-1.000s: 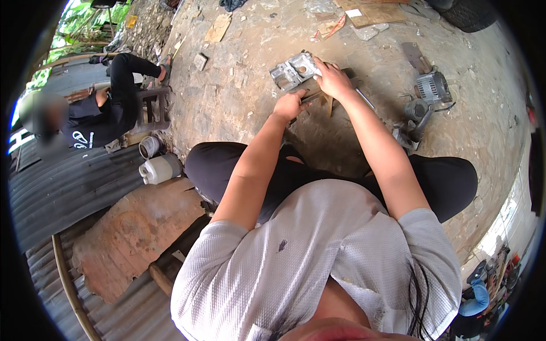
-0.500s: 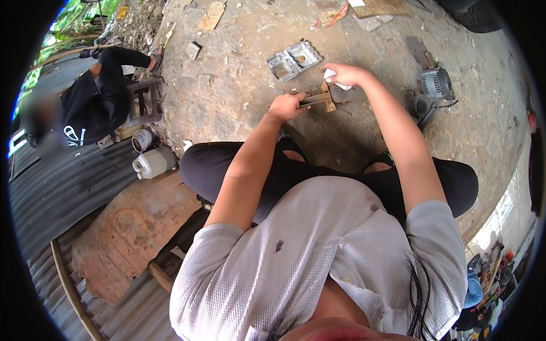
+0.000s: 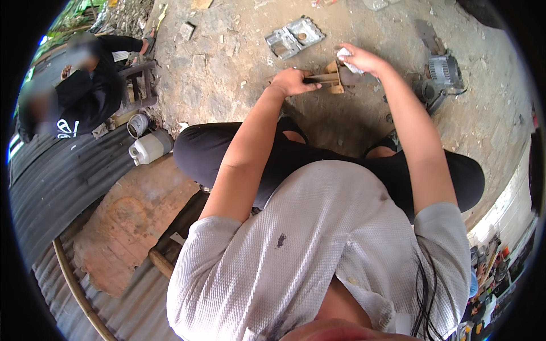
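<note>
In front of my crossed legs lies a rusty metal piece (image 3: 331,77), with parallel bars and an upright end plate. My left hand (image 3: 291,82) is closed around the left end of its bars, thumb stretched along them; the gripped end is hidden. A crumpled white cloth (image 3: 348,59) is pinched in my right hand (image 3: 364,61), just beyond the end plate and apart from my left hand. A dull silver metal casing (image 3: 294,38) with open compartments rests on the ground beyond both hands.
A finned alternator-like motor (image 3: 445,71) sits to the right on the dirty concrete ground (image 3: 227,74). A white jug (image 3: 149,148) and an open can (image 3: 139,125) stand left of my knee. A person in black (image 3: 94,96) sits far left near corrugated sheets (image 3: 62,176).
My right hand has moved a little rightward with the cloth, off the end plate. My left thumb now extends along the bars. The whole view has tipped, so the ground appears higher.
</note>
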Tool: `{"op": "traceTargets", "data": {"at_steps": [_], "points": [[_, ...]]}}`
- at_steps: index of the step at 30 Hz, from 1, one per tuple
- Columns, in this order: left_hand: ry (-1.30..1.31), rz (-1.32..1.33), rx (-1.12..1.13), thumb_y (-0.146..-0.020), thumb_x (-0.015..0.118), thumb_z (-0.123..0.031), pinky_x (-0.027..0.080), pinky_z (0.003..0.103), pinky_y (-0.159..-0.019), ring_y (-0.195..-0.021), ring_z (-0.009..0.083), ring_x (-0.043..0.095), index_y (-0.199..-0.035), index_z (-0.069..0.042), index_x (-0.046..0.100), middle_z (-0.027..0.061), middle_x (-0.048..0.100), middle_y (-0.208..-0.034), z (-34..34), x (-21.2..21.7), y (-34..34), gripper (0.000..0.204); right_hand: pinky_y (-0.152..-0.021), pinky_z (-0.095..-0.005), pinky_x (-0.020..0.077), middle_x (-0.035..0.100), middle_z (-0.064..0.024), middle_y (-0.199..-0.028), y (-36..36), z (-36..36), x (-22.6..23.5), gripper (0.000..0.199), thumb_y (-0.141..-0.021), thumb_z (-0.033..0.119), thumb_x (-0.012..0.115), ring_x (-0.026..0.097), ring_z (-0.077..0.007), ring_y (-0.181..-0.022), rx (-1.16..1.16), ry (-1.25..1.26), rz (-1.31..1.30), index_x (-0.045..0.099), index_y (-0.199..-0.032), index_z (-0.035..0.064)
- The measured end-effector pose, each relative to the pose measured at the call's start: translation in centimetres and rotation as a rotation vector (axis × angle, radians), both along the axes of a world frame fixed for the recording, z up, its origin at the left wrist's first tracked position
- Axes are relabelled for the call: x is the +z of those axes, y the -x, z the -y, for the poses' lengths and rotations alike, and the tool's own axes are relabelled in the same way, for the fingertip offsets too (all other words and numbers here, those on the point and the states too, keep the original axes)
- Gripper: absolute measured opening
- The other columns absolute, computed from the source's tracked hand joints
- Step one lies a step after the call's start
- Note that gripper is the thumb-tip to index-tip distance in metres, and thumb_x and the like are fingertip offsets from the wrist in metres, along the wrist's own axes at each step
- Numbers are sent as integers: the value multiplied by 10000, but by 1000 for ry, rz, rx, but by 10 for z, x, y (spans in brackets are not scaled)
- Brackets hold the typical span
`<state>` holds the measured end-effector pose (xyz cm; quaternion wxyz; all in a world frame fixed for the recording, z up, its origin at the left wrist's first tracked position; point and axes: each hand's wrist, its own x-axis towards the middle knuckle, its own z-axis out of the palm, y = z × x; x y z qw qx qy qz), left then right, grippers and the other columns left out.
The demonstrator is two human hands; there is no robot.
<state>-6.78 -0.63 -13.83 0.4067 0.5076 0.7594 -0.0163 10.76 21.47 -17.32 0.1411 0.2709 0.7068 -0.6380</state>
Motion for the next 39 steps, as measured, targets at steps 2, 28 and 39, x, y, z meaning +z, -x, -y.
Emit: {"op": "traceTargets", "data": {"at_steps": [2,28,39], "points": [[199,-18,-45,-758,563,-854,539,426,-965,-1093,351,692,-1267,-248,710,139,748,-1127,-11,0,1,804,-867,-364,503,632,-101,-1293,-7,1,-10,525,-1014,195,607,603,-208,-1081,-41,5,3,445,-1511,154],[63,-42,-533,-758,696,-722,574,456,-864,-998,314,719,-1019,-135,793,113,760,-1045,-1,10,-59,650,-749,-445,538,644,-70,-1099,-89,53,25,297,-955,231,693,600,-226,-1018,-127,265,423,605,-1222,139],[66,-19,-523,-728,771,-587,563,462,-813,-934,339,715,-1023,-184,763,115,753,-948,8,-8,-27,499,-589,-341,529,641,-28,-911,-97,57,-23,224,-1028,205,607,631,-165,-752,-184,621,254,556,-1233,130]]}}
